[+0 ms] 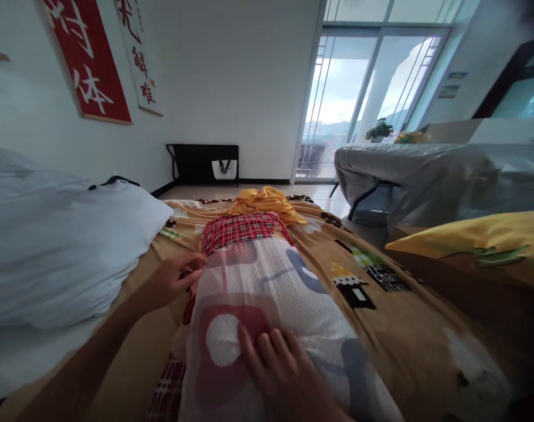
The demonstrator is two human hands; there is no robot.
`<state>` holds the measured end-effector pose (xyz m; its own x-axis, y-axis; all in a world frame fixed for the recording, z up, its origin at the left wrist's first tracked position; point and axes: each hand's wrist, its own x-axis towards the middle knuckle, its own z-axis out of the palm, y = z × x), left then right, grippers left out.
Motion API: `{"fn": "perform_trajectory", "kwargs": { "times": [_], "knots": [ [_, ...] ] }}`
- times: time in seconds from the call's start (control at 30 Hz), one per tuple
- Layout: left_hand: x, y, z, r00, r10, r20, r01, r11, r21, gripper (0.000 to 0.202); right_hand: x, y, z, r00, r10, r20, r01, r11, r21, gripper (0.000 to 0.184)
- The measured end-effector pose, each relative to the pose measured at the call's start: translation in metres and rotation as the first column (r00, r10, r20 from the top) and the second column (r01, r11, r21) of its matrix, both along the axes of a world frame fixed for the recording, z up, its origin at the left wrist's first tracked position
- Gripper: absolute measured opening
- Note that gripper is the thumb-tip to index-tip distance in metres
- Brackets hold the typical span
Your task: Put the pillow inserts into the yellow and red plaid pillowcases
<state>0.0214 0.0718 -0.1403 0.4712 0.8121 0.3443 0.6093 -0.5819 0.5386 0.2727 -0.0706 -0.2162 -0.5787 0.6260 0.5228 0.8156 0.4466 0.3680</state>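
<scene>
A pillow [258, 293] with a white cover printed in pink and blue-grey shapes lies lengthwise before me. A red plaid pillowcase [244, 227] wraps its far end, and more plaid cloth shows along its left side. At the far left edge, my left hand [179, 278] has its fingers curled in a pinch on the pillowcase edge; the fingertips are partly hidden. My right hand [286, 366] rests on the near part of the pillow, palm down with fingers apart. Just beyond the plaid end lies a crumpled yellow cloth [267, 202].
Under the pillow spreads a tan patterned blanket [323, 258]. White bedding [73, 234] is piled at left, and a yellow cushion [478, 240] sits at right. A plastic-covered table [394, 158] stands behind, near glass doors [337, 105]. A black folded frame [191, 164] leans against the wall.
</scene>
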Motion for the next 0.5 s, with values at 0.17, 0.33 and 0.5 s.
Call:
{"fn": "perform_trajectory", "kwargs": {
  "times": [0.17, 0.33, 0.5],
  "knots": [
    [0.068, 0.08, -0.024, 0.981, 0.14, -0.133, -0.115, 0.977, 0.178, 0.03, 0.042, -0.003, 0.069, 0.975, 0.204, -0.084, -0.219, 0.934, -0.281, 0.053],
    [0.093, 0.095, -0.038, 0.977, 0.208, -0.047, -0.197, 0.965, 0.172, 0.018, 0.028, 0.034, 0.113, 0.984, -0.056, -0.169, -0.011, 0.927, -0.374, 0.025],
    [0.089, 0.09, -0.028, 0.983, 0.176, 0.056, -0.183, 0.967, 0.175, 0.024, -0.031, 0.102, 0.093, 0.933, -0.348, -0.093, 0.279, 0.86, -0.428, 0.05]
  ]
}}
